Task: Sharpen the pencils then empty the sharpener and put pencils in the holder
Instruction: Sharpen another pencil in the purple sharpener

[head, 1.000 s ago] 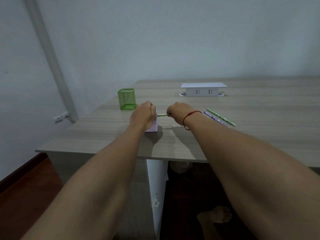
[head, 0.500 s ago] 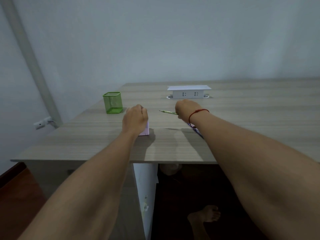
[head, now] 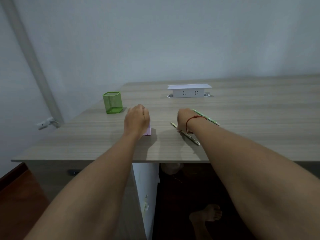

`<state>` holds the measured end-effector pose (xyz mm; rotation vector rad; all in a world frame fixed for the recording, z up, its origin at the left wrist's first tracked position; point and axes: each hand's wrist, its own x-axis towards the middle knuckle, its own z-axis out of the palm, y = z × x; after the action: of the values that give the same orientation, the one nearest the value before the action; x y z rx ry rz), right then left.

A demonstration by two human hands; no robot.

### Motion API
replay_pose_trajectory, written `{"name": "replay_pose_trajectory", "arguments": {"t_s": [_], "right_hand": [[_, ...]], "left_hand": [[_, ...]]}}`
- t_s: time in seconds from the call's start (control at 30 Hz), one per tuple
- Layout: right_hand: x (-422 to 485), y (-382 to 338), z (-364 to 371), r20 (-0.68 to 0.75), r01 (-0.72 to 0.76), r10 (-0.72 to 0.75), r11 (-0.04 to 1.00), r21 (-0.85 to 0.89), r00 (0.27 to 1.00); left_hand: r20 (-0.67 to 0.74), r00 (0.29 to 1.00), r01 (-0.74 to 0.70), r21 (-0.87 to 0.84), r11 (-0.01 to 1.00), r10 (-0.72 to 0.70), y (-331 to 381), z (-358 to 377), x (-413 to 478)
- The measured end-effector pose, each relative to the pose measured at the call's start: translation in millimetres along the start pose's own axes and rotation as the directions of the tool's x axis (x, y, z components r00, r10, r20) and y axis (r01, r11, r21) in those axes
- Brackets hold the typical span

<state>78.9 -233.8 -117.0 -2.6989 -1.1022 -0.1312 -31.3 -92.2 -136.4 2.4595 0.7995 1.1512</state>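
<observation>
The left hand (head: 137, 118) was curled round the pink sharpener (head: 147, 132). The right hand (head: 184, 119), the nearer one, lay over a green pencil (head: 191, 138) set diagonally with its tip toward the sharpener; its fingers were hidden. A second pencil (head: 213, 121) lay just right of it. The green mesh holder (head: 112, 103) stood beyond the sharpener, with bare table (head: 259, 118) around.

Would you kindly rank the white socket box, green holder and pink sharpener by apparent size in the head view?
Largest: socket box; then green holder; pink sharpener unsure, mostly hidden under the left hand.
</observation>
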Motion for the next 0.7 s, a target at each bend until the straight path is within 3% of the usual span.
{"name": "replay_pose_trajectory", "arguments": {"t_s": [0.17, 0.3, 0.57, 0.7], "right_hand": [[2, 37, -25, -0.161, -0.120, 0.134, 0.988, 0.096, 0.978], [-10, 66, -21, -0.173, -0.238, 0.246, 0.969, 0.067, 0.954], [-10, 74, -2, -0.098, -0.282, 0.279, 0.959, -0.018, 0.955], [-4, 73, 5, -0.171, -0.265, 0.254, 0.963, -0.043, 0.952]], "left_hand": [[-0.025, 1.000, -0.009, 0.005, 1.000, 0.009, 1, 3, -1], [-0.044, 0.999, -0.007, 0.020, 1.000, 0.008, 0, 6, -4], [-0.115, 0.993, -0.002, 0.016, 1.000, 0.004, 3, 10, -4], [-0.142, 0.990, -0.011, 0.024, 1.000, 0.014, 6, 11, 1]]}}
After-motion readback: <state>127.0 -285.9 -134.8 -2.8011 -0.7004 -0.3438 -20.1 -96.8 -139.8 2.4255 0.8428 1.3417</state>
